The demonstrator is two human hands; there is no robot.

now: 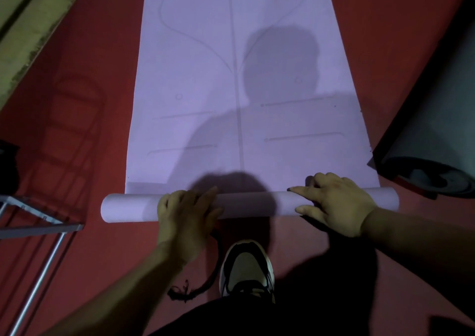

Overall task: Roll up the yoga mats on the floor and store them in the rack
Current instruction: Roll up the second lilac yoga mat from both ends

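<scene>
A lilac yoga mat [231, 78] with faint alignment lines lies flat on the red floor and stretches away from me. Its near end is wound into a thin roll [128, 207] that runs left to right. My left hand [185, 215] presses on the roll left of centre, fingers curled over its top. My right hand [336, 202] rests on the roll's right part, fingers spread flat. A dark mat [431, 120] lies at the right, its near end partly rolled [437, 176].
A metal rack [38, 220] with grey bars stands at the lower left, close to the roll's left end. My shoe [246, 266] is planted just behind the roll, with a dark cord [190, 289] beside it. A yellowish wall base [28, 19] runs along the upper left.
</scene>
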